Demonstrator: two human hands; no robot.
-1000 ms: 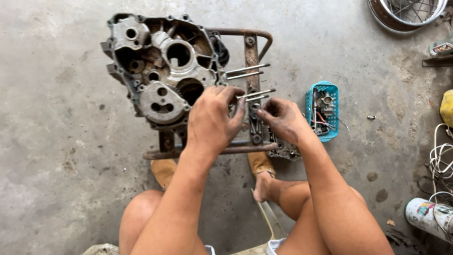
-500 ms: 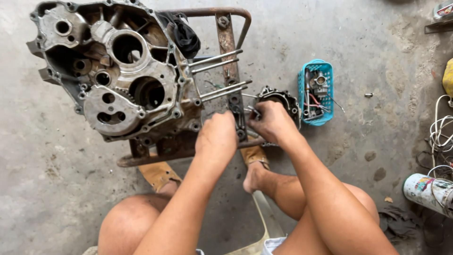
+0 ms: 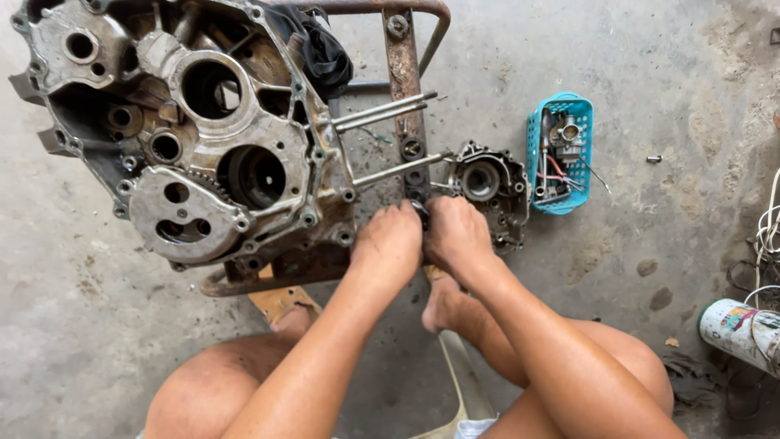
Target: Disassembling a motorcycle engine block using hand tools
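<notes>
Your left hand (image 3: pixel 392 244) and right hand (image 3: pixel 455 234) press together, fingers curled over a small dark part that they almost wholly hide; what it is, you cannot tell. It sits at the rusty steel stand (image 3: pixel 404 97), right of the grimy grey aluminium engine crankcase (image 3: pixel 187 138), whose left edge is cut off.

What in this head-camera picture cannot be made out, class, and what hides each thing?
- Head view: whatever the left hand and right hand pinch is covered by their fingers.
- Engine crankcase: top and left cut by the frame edge.
- Blue basket: contents too small to identify.
- Spray can: cut by right edge.
</notes>
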